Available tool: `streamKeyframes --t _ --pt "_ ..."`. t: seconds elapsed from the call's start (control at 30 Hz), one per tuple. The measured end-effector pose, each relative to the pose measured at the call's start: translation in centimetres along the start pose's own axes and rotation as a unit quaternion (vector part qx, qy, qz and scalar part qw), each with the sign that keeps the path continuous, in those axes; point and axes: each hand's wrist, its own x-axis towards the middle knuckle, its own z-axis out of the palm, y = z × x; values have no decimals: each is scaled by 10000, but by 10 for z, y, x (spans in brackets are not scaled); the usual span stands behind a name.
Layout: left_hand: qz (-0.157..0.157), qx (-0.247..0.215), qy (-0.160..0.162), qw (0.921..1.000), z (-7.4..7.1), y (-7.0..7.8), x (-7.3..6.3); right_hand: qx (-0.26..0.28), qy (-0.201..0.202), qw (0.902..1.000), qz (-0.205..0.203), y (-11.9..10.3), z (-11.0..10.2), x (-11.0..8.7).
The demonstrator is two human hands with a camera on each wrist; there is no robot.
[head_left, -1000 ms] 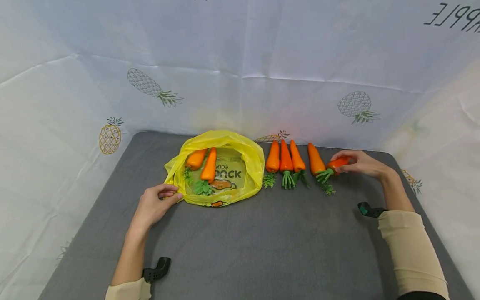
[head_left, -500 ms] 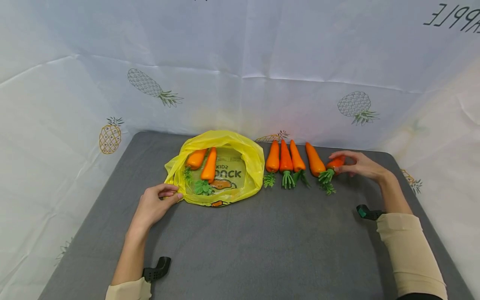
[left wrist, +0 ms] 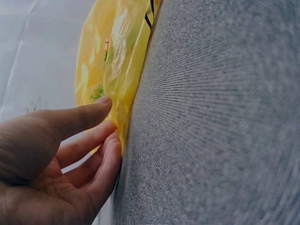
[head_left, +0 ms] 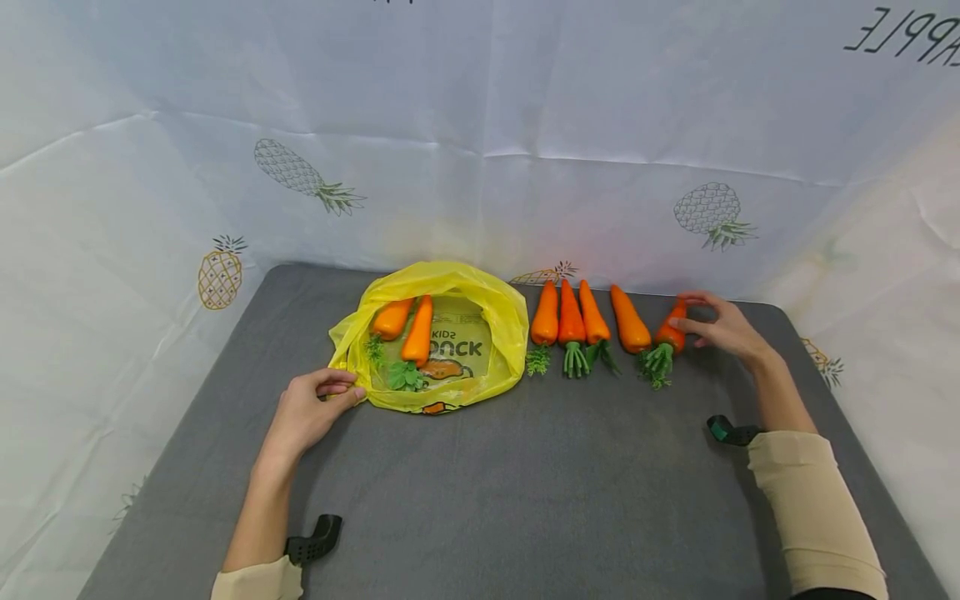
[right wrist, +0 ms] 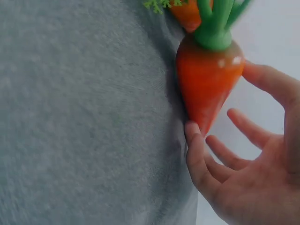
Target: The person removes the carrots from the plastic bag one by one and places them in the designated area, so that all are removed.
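At the far right of the row, my right hand (head_left: 726, 330) holds a red-orange carrot (head_left: 671, 323) with green stalks toward me. In the right wrist view, the thumb touches the carrot's thick end and another fingertip sits at its narrow tip. My left hand (head_left: 311, 408) pinches the near left edge of a yellow plastic bag (head_left: 507, 333), its mouth spread wide. Two carrots lie inside: one (head_left: 417, 333) shows almost whole, the other (head_left: 392, 318) is partly covered by the rim. In the left wrist view, thumb and fingers meet at the bag's edge (left wrist: 121, 105).
Left of the held carrot lies another carrot (head_left: 628, 321). Three more, a left one (head_left: 546, 315), a middle one (head_left: 571, 315) and a right one (head_left: 594, 312), lie beside the bag. The grey table (head_left: 510, 500) ends at a pineapple-print cloth (head_left: 465, 183).
My right hand has turned the carrot so its tip points away from me, its stalks swinging nearer. The neighbouring carrot has shifted slightly left. My left hand and the bag stay put.
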Motion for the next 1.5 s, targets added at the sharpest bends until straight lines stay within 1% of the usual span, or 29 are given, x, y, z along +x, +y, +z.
streamKeyframes --t 0.1,0.37,0.53,0.93,1.13,1.5 --pt "6 9 -12 10000 0 0 0 32 0 10000 -22 0 2 1" --pt "-2 -12 -50 10000 0 1 -1 -136 -33 9997 -188 -5 5 4" --pt "31 -10 -24 10000 0 0 0 -177 -169 9993 -280 -9 8 5" --pt "14 -40 -19 10000 1 -1 0 -76 -409 9988 -256 -21 15 4" --pt "-2 -46 -4 10000 1 0 0 -180 -302 9991 -246 -25 12 3" --pt "-33 -53 -19 10000 0 0 0 -165 -79 9993 -316 -33 3 0"
